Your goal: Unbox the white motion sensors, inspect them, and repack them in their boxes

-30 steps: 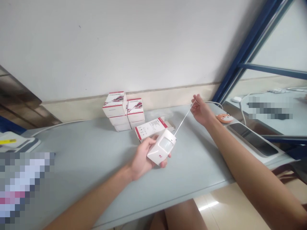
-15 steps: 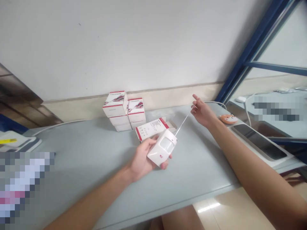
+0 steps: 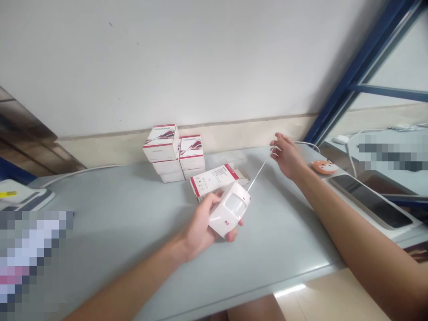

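My left hand (image 3: 202, 225) is wrapped round a white motion detector (image 3: 230, 211), thumb along its side and fingertips showing under its lower edge. The detector lies tilted in the palm, its pale sensor window facing up. From its upper corner a thin white antenna wire (image 3: 257, 176) runs straight up and to the right. At the far end of that wire is my right hand (image 3: 286, 154), thumb and fingers bent together round the tip. Just behind the detector, a white and red carton (image 3: 214, 178) lies on its side with its end flap open, partly covered by the detector.
Several white and red boxes (image 3: 160, 140) are stacked against the wall. On the right of the grey table (image 3: 140, 267) are an orange animal-faced object (image 3: 324, 166) and a phone (image 3: 371, 200) on a white box. Blue-framed glass (image 3: 384, 91) bounds the right side.
The view has shifted slightly. Both hands, with the detector and its wire, appear a little farther right and lower. My right-hand fingers have changed pose slightly at the wire's tip.
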`<state>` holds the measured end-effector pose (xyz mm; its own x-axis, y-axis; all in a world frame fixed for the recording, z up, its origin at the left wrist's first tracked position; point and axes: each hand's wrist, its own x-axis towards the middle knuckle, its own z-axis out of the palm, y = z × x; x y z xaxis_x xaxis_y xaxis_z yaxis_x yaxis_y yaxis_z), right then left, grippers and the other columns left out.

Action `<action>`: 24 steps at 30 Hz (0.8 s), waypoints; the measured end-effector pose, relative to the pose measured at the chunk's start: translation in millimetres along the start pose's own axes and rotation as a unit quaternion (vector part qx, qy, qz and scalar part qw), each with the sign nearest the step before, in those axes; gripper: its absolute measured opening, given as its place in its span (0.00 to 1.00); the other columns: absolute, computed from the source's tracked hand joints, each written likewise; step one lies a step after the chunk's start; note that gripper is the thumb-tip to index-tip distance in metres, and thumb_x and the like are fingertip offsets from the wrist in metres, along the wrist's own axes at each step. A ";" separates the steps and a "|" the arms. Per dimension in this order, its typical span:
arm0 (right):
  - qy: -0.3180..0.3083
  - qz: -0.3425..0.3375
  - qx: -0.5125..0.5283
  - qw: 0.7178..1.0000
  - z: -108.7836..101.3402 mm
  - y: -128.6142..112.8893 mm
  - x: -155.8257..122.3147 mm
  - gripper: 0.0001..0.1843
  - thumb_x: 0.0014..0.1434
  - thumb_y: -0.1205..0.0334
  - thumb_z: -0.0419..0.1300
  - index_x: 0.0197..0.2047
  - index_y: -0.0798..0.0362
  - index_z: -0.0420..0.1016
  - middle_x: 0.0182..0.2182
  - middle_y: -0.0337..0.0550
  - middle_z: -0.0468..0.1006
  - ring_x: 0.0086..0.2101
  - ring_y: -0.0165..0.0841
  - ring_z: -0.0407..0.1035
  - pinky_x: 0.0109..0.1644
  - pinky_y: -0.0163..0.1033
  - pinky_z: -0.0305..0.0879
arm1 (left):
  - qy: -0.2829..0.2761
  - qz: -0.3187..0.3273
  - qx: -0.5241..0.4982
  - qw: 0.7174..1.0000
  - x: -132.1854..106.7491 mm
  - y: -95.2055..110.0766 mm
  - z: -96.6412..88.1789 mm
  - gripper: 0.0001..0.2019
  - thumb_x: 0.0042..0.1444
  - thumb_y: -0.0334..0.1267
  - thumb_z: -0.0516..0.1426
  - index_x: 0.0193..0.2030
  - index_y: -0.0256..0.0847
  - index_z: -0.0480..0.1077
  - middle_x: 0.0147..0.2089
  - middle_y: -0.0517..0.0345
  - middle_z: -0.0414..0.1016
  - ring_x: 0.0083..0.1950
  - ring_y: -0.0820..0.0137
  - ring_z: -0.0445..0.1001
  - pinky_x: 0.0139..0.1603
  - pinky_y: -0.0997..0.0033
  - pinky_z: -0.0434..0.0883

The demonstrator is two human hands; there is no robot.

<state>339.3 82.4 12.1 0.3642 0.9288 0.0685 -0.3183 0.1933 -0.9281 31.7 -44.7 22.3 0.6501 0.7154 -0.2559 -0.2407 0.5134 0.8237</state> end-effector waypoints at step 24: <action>0.030 -0.026 -0.113 0.993 8.0 5.5 -5.6 0.18 0.58 0.52 0.73 0.49 0.45 0.77 0.29 0.34 0.74 0.26 0.27 0.61 0.28 0.32 0.60 | -0.006 0.019 0.010 1.000 -1.1 -9.5 -2.7 0.19 0.69 0.51 0.47 0.59 0.42 0.62 0.37 0.50 0.78 0.26 0.66 0.71 0.36 0.61 0.66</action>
<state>328.5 80.7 9.6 0.4281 0.8978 0.1036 -0.0961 0.1592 -0.9826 31.3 -49.0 13.3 0.6487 0.7290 -0.2184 -0.2510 0.4759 0.8429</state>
